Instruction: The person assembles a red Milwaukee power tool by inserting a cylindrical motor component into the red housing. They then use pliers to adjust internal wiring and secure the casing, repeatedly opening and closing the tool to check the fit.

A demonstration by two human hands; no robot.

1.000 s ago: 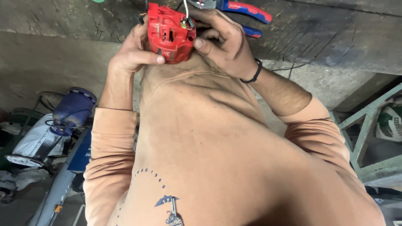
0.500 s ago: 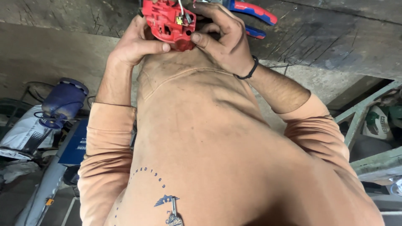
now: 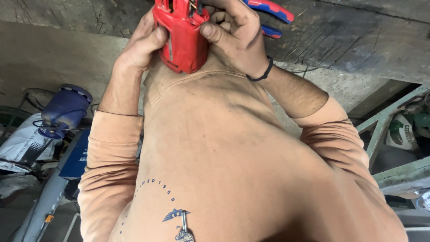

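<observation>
A: State the condition of each hand.

B: The left hand (image 3: 141,47) is wrapped against the left side of the red plastic housing (image 3: 181,38), thumb pressed flat on its face. The right hand (image 3: 237,33) is curled closed on the housing's right side, thumb tip pushing on the upper edge. Both hands clamp the housing between them, close in front of the chest.

A: Where does the housing sit relative to the hands?

B: Directly between them, upright and slightly tilted; its lower end extends below both thumbs toward the collar of the tan sweatshirt (image 3: 215,157). Its upper end is cut off by the frame.

A: What lies beyond the hands?

B: Just past the right hand, pliers with red and blue grips (image 3: 268,13) rest on the scratched dark counter (image 3: 349,40). A black band (image 3: 260,74) circles the right wrist.

A: And to the sides?

B: Below and outboard of the left hand, a blue motor-like unit (image 3: 65,110) sits among clutter. Well outboard of the right hand, a green metal frame (image 3: 389,134) stands.
</observation>
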